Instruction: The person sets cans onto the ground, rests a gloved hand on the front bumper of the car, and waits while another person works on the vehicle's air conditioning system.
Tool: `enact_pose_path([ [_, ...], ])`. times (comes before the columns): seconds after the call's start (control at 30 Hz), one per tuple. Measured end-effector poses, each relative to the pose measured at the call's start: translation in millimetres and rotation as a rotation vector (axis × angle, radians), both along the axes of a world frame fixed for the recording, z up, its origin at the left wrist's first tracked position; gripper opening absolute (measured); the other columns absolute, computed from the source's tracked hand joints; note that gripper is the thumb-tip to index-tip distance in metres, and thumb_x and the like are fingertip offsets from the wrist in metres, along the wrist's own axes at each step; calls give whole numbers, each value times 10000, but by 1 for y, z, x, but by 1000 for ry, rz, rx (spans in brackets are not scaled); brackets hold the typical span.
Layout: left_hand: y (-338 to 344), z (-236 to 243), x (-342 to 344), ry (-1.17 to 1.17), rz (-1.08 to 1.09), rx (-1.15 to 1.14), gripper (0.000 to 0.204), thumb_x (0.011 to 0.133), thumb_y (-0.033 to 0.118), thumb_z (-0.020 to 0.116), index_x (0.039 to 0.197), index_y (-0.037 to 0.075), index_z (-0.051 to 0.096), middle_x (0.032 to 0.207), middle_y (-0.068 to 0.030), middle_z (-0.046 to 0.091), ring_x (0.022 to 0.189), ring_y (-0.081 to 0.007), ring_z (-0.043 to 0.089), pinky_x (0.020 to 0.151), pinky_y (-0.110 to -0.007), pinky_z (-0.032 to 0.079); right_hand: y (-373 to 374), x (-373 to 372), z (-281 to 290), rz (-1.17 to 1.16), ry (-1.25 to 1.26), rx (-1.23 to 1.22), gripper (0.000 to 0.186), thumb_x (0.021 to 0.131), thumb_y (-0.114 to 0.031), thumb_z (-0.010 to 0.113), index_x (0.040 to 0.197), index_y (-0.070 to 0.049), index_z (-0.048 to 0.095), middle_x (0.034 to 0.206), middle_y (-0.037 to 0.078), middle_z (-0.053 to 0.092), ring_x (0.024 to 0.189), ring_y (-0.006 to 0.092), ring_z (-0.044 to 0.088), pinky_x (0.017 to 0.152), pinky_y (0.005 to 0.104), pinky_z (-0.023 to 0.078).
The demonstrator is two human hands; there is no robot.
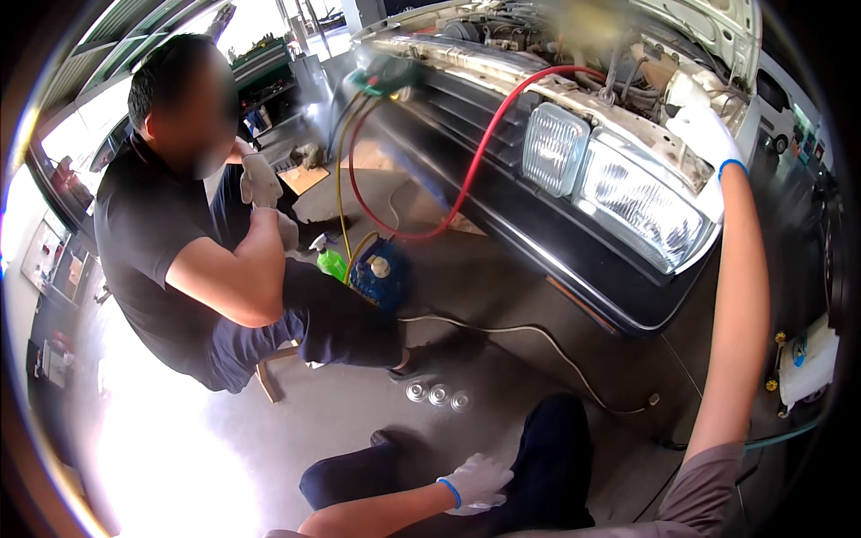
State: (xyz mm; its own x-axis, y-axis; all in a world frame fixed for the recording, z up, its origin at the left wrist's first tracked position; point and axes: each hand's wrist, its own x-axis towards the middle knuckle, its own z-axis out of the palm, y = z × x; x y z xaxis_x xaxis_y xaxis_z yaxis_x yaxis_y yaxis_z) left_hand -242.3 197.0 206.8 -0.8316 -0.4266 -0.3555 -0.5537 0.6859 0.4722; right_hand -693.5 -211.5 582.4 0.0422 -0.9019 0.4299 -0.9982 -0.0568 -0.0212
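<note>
My left hand (pixel 480 484), in a white glove with a blue cuff, lies loosely over my dark-trousered leg with nothing in it. On the far right my right arm stretches up, and my gloved right hand (pixel 706 136) reaches over the front corner of a car's engine bay (pixel 619 76), just above the headlight (pixel 641 202). Its fingers blend into the bright parts there, so whether they grip anything is unclear. A red hose (pixel 489 143) loops from the engine bay to a blurred green gauge set (pixel 386 79) by the car's front.
At the left a person (pixel 170 215) in dark clothes and gloves sits low. Beside them stand a green spray bottle (pixel 331 260) and a blue tank (pixel 381 273). Several small round cans (pixel 439 394) stand on the floor, near a pale cable (pixel 547 345).
</note>
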Motion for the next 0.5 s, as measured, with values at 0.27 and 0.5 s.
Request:
enact_pose_path([
  [0.27,4,-7,0,36,-9,-46,551,902,537,747,1192,76,658,1001,-127,706,975,-325,721,861,-452,549,6,11,5,-12,-34,33,382,938,-363,718,966,12,783,895,244,737,842,355,724,798,455,547],
  [0.5,-1,3,-3,-20,-21,-33,555,911,538,739,1188,63,661,1026,-123,713,985,-326,721,870,-442,546,3,5,1,7,-66,23,390,944,-364,710,978,19,781,898,243,739,837,341,721,807,452,545],
])
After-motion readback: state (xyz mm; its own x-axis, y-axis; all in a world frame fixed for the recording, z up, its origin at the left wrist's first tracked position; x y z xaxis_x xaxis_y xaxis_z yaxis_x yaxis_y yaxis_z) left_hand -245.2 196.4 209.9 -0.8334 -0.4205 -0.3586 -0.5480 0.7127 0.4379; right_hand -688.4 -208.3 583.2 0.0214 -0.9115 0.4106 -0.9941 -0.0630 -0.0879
